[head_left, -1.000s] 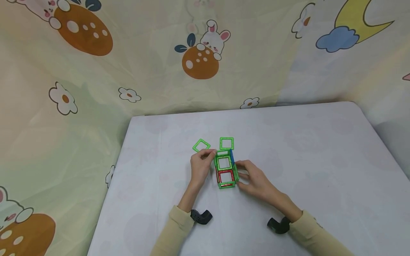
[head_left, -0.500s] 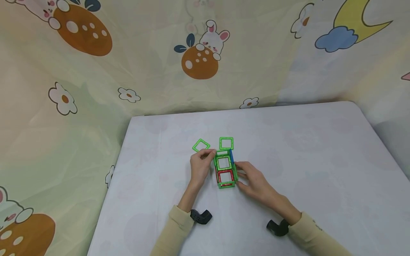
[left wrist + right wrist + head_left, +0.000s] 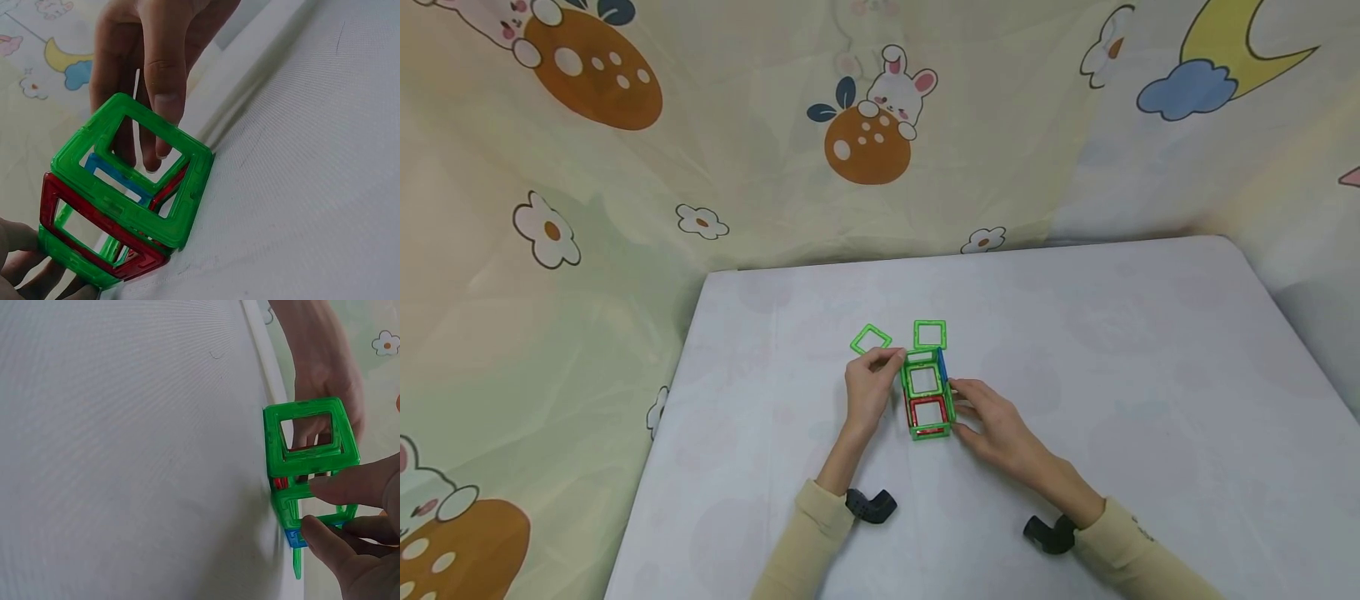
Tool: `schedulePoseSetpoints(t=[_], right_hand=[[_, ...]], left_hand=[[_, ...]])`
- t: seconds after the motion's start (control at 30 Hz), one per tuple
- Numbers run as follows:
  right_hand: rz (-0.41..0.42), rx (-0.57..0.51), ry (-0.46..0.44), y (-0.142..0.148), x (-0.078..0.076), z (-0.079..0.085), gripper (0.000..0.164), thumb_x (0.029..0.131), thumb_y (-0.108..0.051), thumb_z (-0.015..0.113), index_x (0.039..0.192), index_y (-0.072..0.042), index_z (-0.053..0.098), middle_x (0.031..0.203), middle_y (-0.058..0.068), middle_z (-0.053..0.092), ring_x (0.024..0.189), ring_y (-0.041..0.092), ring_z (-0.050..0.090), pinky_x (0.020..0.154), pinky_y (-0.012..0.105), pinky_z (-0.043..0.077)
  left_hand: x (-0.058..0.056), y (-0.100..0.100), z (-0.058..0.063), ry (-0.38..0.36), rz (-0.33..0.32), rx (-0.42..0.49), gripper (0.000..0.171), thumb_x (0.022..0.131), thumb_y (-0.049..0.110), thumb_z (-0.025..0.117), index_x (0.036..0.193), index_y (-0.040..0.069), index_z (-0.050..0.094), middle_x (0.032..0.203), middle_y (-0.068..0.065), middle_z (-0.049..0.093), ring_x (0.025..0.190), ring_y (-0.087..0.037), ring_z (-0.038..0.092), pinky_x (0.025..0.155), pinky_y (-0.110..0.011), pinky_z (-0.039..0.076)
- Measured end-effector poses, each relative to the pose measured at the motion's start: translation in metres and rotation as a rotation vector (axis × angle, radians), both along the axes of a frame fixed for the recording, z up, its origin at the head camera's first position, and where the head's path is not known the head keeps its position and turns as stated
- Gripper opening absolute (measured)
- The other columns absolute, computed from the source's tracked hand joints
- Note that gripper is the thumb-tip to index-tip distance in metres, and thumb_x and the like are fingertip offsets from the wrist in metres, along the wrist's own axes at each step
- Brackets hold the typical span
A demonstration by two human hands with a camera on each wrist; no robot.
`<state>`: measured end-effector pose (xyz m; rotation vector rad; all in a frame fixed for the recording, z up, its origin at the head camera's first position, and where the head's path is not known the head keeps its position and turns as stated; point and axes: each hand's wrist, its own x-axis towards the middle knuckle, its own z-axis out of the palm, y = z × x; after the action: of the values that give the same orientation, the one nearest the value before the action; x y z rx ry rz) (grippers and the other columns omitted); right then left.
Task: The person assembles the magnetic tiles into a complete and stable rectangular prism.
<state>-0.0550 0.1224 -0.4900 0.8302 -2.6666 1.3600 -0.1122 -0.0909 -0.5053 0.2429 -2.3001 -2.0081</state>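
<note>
A small box built of magnetic tiles, open square frames in green, red and blue, stands on the table between my hands. My left hand pinches its far left corner between thumb and fingers. On the right side, my right hand has its thumb and curled fingers at a green magnetic tile of the box. Part of the right fingers shows through the frames in the left wrist view. The blue tile forms part of the far right side. Red frames make up the nearer lower part.
Two loose green square tiles lie behind the box: a turned one beside the left fingers, and a straight one close behind it. Black wrist mounts sit at both cuffs. A patterned cloth hangs behind the white table.
The right hand and the green tile at the box's right side have shifted slightly left, closer in to the box. The left hand and the loose tiles keep their places.
</note>
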Motion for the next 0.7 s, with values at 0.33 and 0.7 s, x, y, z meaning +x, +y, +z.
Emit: schedulePoseSetpoints(t=[0.33,0.7], right_hand=[[-0.073,0.027,-0.074,-0.001,0.008,-0.001,0.068,0.075,0.015,0.082,0.137,0.009,0.054,0.127,0.022,0.064,0.109,0.035,0.071,0.087,0.034,0.060],[-0.238,0.060,-0.032,-0.022,0.024,-0.003,0.053,0.075,0.008,0.086,0.123,0.007,0.064,0.107,0.015,0.070,0.093,0.025,0.072,0.079,0.034,0.062]], left_hand=[[0.000,-0.001,-0.001,0.003,-0.006,0.002,0.019,0.094,0.025,0.076,0.101,0.007,0.080,0.101,-0.006,0.076,0.097,-0.017,0.071,0.086,-0.028,0.056],[0.001,0.000,0.001,0.003,-0.001,-0.008,0.019,0.094,0.024,0.076,0.101,0.006,0.080,0.102,-0.006,0.075,0.096,-0.017,0.071,0.085,-0.026,0.055]])
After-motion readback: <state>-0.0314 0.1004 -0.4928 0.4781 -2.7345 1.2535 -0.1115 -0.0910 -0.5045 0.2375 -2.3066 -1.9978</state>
